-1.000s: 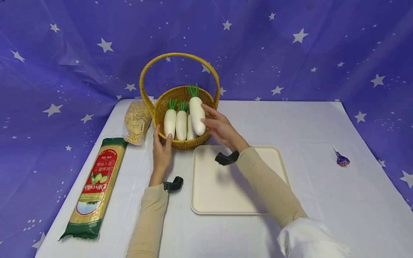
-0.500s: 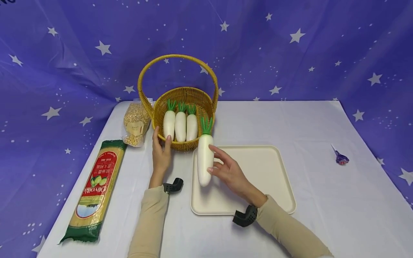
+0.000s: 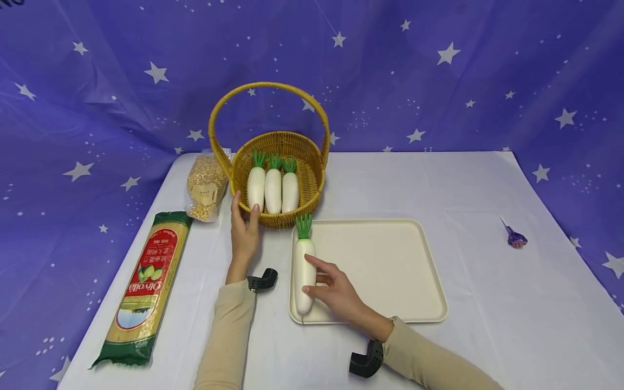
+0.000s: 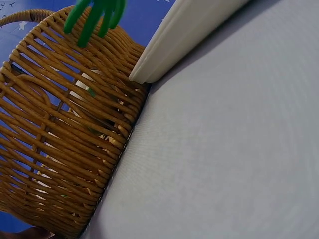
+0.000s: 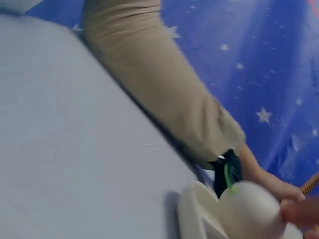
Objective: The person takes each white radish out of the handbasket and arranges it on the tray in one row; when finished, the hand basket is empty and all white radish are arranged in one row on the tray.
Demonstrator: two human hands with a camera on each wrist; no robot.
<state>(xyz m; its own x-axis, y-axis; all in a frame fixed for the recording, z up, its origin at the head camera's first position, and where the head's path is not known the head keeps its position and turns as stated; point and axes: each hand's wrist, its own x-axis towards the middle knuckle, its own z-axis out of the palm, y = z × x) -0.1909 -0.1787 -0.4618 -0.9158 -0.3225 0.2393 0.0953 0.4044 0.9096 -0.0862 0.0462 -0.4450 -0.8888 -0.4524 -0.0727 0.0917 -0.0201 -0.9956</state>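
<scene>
My right hand (image 3: 338, 290) holds a white radish (image 3: 303, 271) with green leaf stalks between thumb and fingers. It lies lengthwise along the left side of the cream tray (image 3: 380, 271), its leaves reaching past the far rim. In the right wrist view the radish's rounded end (image 5: 251, 211) shows close to the tray's edge (image 5: 192, 211). My left hand (image 3: 244, 235) touches the near left side of the wicker basket (image 3: 312, 203), thumb and fingers spread against it. Inside the basket three more white radishes (image 3: 274, 190) lie side by side, leaves toward the back.
A bag of corn kernels (image 3: 205, 181) stands left of the basket. Nearer along the left table edge lies a long spaghetti packet (image 3: 146, 287). A purple-wrapped lollipop (image 3: 515, 238) is on the right of the white tablecloth (image 3: 487, 303). A starry blue curtain (image 3: 390, 76) hangs behind.
My right hand has brought the radish out of the basket, toward me and down to the tray's left side. The left hand has stayed at the basket.
</scene>
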